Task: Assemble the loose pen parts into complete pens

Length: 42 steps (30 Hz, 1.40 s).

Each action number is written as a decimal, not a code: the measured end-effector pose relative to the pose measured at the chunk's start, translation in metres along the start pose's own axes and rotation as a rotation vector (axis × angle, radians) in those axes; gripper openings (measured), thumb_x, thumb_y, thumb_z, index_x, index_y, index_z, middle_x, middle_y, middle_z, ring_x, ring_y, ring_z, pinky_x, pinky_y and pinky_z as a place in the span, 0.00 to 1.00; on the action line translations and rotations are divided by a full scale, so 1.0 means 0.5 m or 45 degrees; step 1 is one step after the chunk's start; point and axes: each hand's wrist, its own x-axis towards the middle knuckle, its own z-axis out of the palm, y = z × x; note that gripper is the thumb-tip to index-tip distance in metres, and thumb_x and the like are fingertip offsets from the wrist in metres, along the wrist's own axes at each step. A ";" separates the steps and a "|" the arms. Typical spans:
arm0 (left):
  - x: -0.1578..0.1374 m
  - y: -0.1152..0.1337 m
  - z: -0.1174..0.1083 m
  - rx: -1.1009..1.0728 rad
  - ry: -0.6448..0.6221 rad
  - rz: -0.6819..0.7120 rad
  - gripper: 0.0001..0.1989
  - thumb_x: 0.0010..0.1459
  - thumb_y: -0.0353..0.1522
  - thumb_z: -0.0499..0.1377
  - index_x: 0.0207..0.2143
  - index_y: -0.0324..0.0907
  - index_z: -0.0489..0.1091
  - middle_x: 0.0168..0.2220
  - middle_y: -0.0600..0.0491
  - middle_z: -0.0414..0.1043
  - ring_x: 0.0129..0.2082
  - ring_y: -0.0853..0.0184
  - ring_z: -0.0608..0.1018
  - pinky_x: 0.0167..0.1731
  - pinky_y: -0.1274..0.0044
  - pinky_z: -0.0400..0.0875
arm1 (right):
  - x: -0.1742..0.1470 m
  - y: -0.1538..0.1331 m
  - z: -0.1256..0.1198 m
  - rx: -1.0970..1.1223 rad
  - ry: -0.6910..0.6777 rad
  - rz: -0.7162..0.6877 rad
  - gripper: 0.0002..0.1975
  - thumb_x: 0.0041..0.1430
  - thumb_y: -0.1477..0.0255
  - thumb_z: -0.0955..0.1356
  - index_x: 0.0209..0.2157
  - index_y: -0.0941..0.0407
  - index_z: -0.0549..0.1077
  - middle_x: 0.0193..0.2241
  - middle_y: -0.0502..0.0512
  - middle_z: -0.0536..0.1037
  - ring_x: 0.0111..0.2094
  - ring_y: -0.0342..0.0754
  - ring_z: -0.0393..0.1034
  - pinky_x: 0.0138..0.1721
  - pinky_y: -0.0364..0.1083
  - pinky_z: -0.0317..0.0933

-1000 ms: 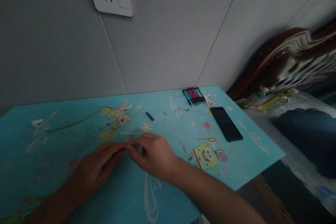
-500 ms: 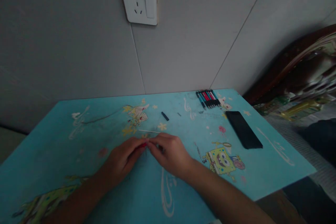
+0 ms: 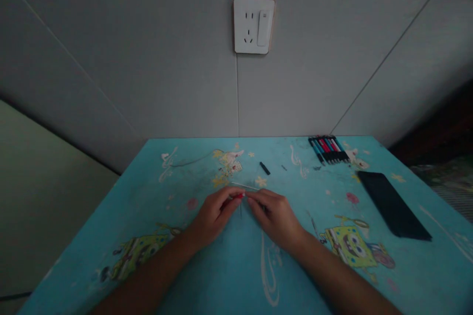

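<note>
My left hand [image 3: 217, 211] pinches a small red pen barrel [image 3: 240, 196] between thumb and fingers; most of it is hidden, and a pale tip shows at its right end. Close beside that tip, my right hand [image 3: 272, 211] has thumb and forefinger pressed together; whatever they hold is too small to make out. Just beyond the fingertips a thin white refill [image 3: 244, 186] lies on the table. Farther back are a short black pen grip [image 3: 265, 168] and a tiny dark spring-like piece [image 3: 284, 167].
A row of several pens [image 3: 328, 150], blue, red and white with black ends, lies at the back right of the blue cartoon-print table [image 3: 207, 280]. A flat black phone-like slab [image 3: 393, 204] rests nearer on the right. The wall behind carries a socket [image 3: 254, 25].
The camera view has swung left and levelled, so everything appears farther right. My right hand's fingertips have come slightly away from the red barrel, which stays in my left hand.
</note>
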 end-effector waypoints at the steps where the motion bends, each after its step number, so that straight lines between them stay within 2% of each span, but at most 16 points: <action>1: 0.000 0.002 0.000 -0.044 0.028 -0.039 0.11 0.64 0.33 0.54 0.47 0.44 0.71 0.44 0.51 0.74 0.42 0.66 0.75 0.43 0.77 0.69 | 0.001 0.007 0.000 -0.053 0.018 0.004 0.13 0.67 0.71 0.61 0.49 0.52 0.74 0.35 0.54 0.76 0.36 0.47 0.71 0.41 0.47 0.65; 4: 0.004 -0.004 -0.002 -0.238 0.172 -0.198 0.11 0.63 0.37 0.56 0.46 0.43 0.70 0.37 0.53 0.73 0.28 0.73 0.73 0.27 0.83 0.67 | 0.010 0.035 -0.003 -0.280 0.088 0.017 0.12 0.66 0.71 0.62 0.46 0.54 0.75 0.37 0.57 0.76 0.40 0.50 0.70 0.46 0.51 0.63; 7: 0.014 -0.021 -0.005 -0.544 0.319 -0.329 0.14 0.62 0.40 0.57 0.47 0.43 0.69 0.29 0.57 0.66 0.16 0.79 0.60 0.14 0.85 0.52 | 0.020 0.063 -0.002 -0.451 0.098 0.029 0.11 0.65 0.71 0.64 0.45 0.55 0.76 0.38 0.59 0.75 0.42 0.52 0.69 0.48 0.52 0.62; 10: 0.027 -0.034 -0.010 -0.863 0.389 -0.376 0.14 0.61 0.40 0.58 0.47 0.43 0.68 0.27 0.60 0.61 0.14 0.81 0.55 0.12 0.86 0.47 | 0.029 0.079 0.001 -0.521 0.063 0.037 0.09 0.64 0.69 0.66 0.42 0.54 0.77 0.37 0.58 0.75 0.41 0.52 0.68 0.47 0.51 0.63; 13: 0.035 -0.038 -0.019 -1.157 0.405 -0.400 0.14 0.61 0.39 0.58 0.47 0.43 0.67 0.29 0.60 0.62 0.14 0.83 0.52 0.12 0.87 0.46 | 0.032 0.082 0.006 -0.557 0.059 0.048 0.08 0.63 0.69 0.66 0.39 0.54 0.77 0.36 0.57 0.75 0.41 0.51 0.68 0.47 0.50 0.62; 17: 0.034 -0.044 -0.031 -1.418 0.394 -0.436 0.12 0.60 0.35 0.59 0.45 0.41 0.68 0.29 0.59 0.63 0.14 0.84 0.53 0.11 0.88 0.45 | 0.034 0.075 0.007 -0.616 0.055 0.081 0.08 0.64 0.69 0.65 0.36 0.55 0.76 0.36 0.57 0.75 0.40 0.50 0.68 0.46 0.49 0.61; 19: 0.033 -0.050 -0.036 -1.537 0.403 -0.442 0.11 0.60 0.33 0.59 0.45 0.40 0.69 0.29 0.58 0.64 0.14 0.84 0.55 0.11 0.88 0.47 | 0.034 0.071 0.007 -0.642 0.051 0.095 0.08 0.64 0.69 0.65 0.35 0.55 0.76 0.36 0.56 0.75 0.40 0.50 0.68 0.46 0.49 0.61; 22: 0.034 -0.054 -0.037 -1.698 0.404 -0.443 0.11 0.61 0.28 0.57 0.47 0.40 0.69 0.31 0.55 0.68 0.17 0.81 0.61 0.14 0.88 0.56 | 0.034 0.071 0.005 -0.639 0.063 0.107 0.07 0.64 0.70 0.65 0.35 0.55 0.75 0.35 0.56 0.75 0.40 0.49 0.68 0.46 0.48 0.60; 28: 0.042 -0.039 -0.036 -1.780 0.569 -0.455 0.13 0.59 0.22 0.55 0.46 0.42 0.69 0.36 0.50 0.73 0.24 0.75 0.73 0.22 0.84 0.69 | 0.029 0.081 -0.001 -0.542 0.074 0.082 0.08 0.64 0.71 0.64 0.35 0.55 0.74 0.34 0.56 0.75 0.38 0.50 0.69 0.44 0.48 0.60; 33: 0.046 -0.040 -0.044 -1.785 0.770 -0.522 0.08 0.61 0.21 0.54 0.40 0.39 0.68 0.37 0.47 0.75 0.31 0.71 0.79 0.33 0.80 0.77 | 0.030 0.089 -0.001 -0.501 0.071 0.050 0.07 0.63 0.71 0.64 0.35 0.55 0.74 0.34 0.56 0.75 0.38 0.51 0.69 0.44 0.49 0.61; 38: 0.048 -0.043 -0.048 -1.780 0.867 -0.588 0.05 0.62 0.22 0.53 0.37 0.38 0.66 0.37 0.45 0.76 0.31 0.70 0.80 0.31 0.82 0.78 | 0.030 0.092 -0.001 -0.495 0.070 0.053 0.07 0.63 0.71 0.64 0.34 0.55 0.73 0.34 0.56 0.75 0.38 0.51 0.69 0.44 0.50 0.61; 42: 0.046 -0.035 -0.051 -1.734 0.800 -0.614 0.02 0.63 0.25 0.55 0.38 0.39 0.64 0.39 0.45 0.76 0.27 0.73 0.79 0.27 0.85 0.75 | 0.030 0.091 -0.003 -0.475 0.068 0.035 0.09 0.64 0.70 0.63 0.34 0.56 0.74 0.33 0.57 0.75 0.37 0.51 0.69 0.44 0.50 0.62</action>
